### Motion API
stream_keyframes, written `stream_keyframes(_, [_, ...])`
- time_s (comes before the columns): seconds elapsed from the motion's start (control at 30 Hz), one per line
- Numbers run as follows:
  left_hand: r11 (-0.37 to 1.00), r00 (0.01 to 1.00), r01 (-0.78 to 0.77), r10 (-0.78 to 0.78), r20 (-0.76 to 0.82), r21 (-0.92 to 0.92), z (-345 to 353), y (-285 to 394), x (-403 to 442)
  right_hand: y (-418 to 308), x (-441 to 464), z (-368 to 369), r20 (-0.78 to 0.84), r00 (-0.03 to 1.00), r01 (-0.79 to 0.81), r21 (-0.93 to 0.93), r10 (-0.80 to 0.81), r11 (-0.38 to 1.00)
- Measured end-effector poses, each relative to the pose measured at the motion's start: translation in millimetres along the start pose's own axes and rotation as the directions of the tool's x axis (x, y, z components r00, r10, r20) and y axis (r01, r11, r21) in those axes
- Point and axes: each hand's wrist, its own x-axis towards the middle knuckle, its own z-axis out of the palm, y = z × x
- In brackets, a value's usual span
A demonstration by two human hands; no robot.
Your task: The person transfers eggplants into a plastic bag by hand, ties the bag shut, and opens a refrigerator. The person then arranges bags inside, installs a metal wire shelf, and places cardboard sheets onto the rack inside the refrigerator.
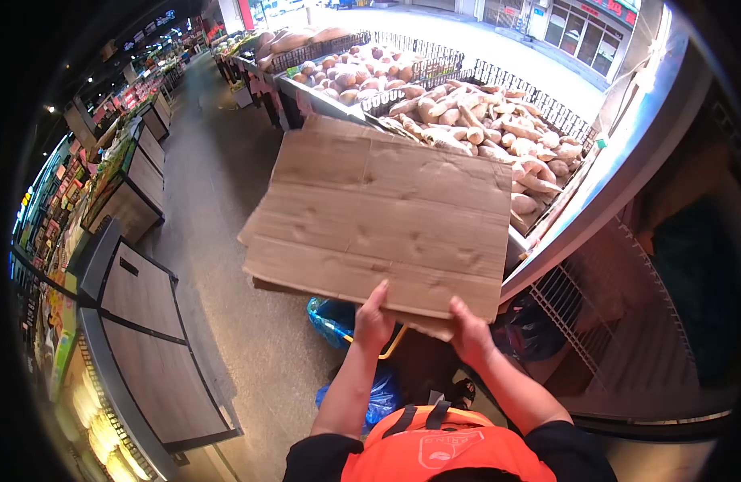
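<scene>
A stack of flattened cardboard sheets [386, 217] is held out in front of me, its creased brown top sheet facing up. My left hand [373, 321] grips the near edge, with the thumb on top and the fingers hidden underneath. Farther right along that same edge, my right hand [471, 333] is closed on the stack in the same way. Below the cardboard, a blue plastic bag [330, 320] lines a container with a yellow rim or handle. Another blue bag [380, 400] lies on the floor by my feet.
Beyond the cardboard stands a bin of long root vegetables [499, 120], with rounder produce [358, 72] in crates beside it. A wire rack [579, 321] is at my right. Wood-panelled display stands [149, 345] line the left side of the aisle floor [218, 185].
</scene>
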Motion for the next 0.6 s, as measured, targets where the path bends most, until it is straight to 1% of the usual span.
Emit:
stream_keyframes(0.03, [0.875, 0.975, -0.216, 0.173, 0.137, 0.434, -14, -2, -18, 14, -8, -15, 0.039, 0.998, -0.052, -0.099, 0.056, 0.994])
stream_keyframes(0.07, [0.994, 0.993, -0.071, 0.062, 0.104, 0.084, -25, -16, -29, 11, -27, -25, 0.188, 0.982, 0.093, -0.5, 0.002, 0.861])
stream_keyframes(0.1, [0.973, 0.994, 0.059, -0.037, 0.103, -0.224, -32, -14, -37, 2, -40, -36, 0.335, 0.942, 0.269, -0.78, 0.014, 0.564])
stream_keyframes(0.13, [0.841, 0.986, 0.168, -0.135, 0.101, -0.514, -39, -12, -45, -4, -40, -44, 0.486, 0.871, 0.459, -0.857, 0.07, 0.235])
stream_keyframes(0.17, [0.661, 0.971, 0.223, -0.214, 0.104, -0.716, -43, 2, -55, -5, -39, -64, 0.439, 0.894, 0.397, -0.869, 0.09, 0.296])
stream_keyframes(0.2, [0.733, 0.979, 0.201, -0.168, 0.114, -0.649, -54, -1, -61, -15, -39, -76, 0.422, 0.896, 0.442, -0.874, -0.135, 0.201])
stream_keyframes(0.23, [0.77, 0.978, 0.21, -0.172, 0.121, -0.603, -64, -4, -68, -27, -38, -84, 0.195, 0.925, 0.31, -0.884, -0.326, 0.351])
stream_keyframes(0.27, [0.804, 0.976, 0.217, -0.175, 0.128, -0.553, -73, -5, -74, -51, -42, -70, -0.011, 0.887, 0.319, -0.707, -0.461, 0.632])
stream_keyframes(0.3, [0.836, 0.974, 0.226, -0.181, 0.137, -0.501, -81, -9, -78, -74, -40, -65, -0.067, 0.811, 0.391, -0.678, -0.581, 0.623])
stream_keyframes(0.33, [0.841, 0.966, 0.257, -0.225, 0.125, -0.476, -91, -16, -83, -96, -43, -46, 0.074, 0.683, 0.516, -0.753, -0.726, 0.409])
stream_keyframes(0.37, [0.843, 0.956, 0.291, -0.245, 0.16, -0.452, -98, -23, -88, -113, -49, -22, 0.128, 0.66, 0.526, -0.782, -0.74, 0.335])
stream_keyframes(0.4, [0.844, 0.944, 0.327, -0.266, 0.197, -0.426, -103, -29, -93, -123, -50, -3, 0.257, 0.655, 0.566, -0.79, -0.71, 0.237])
stream_keyframes(0.43, [0.842, 0.928, 0.363, -0.29, 0.233, -0.398, -106, -31, -96, -129, -51, 17, 0.41, 0.679, 0.5, -0.866, -0.609, -0.026])
stream_keyframes(0.47, [0.827, 0.918, 0.389, -0.312, 0.244, -0.405, -103, -26, -101, -127, -50, 35, 0.485, 0.714, 0.504, -0.856, -0.505, -0.111])
stream_keyframes(0.5, [0.812, 0.909, 0.412, -0.333, 0.252, -0.413, -98, -21, -107, -120, -44, 42, 0.504, 0.763, 0.491, -0.859, -0.405, -0.144])
stream_keyframes(0.57, [0.796, 0.893, 0.444, -0.353, 0.281, -0.412, -96, -18, -116, -104, -31, 36, 0.566, 0.736, 0.518, -0.824, -0.372, -0.23])
stream_keyframes(0.6, [0.795, 0.887, 0.452, -0.35, 0.302, -0.404, -97, -20, -119, -98, -29, 30, 0.534, 0.753, 0.526, -0.839, -0.385, -0.136])
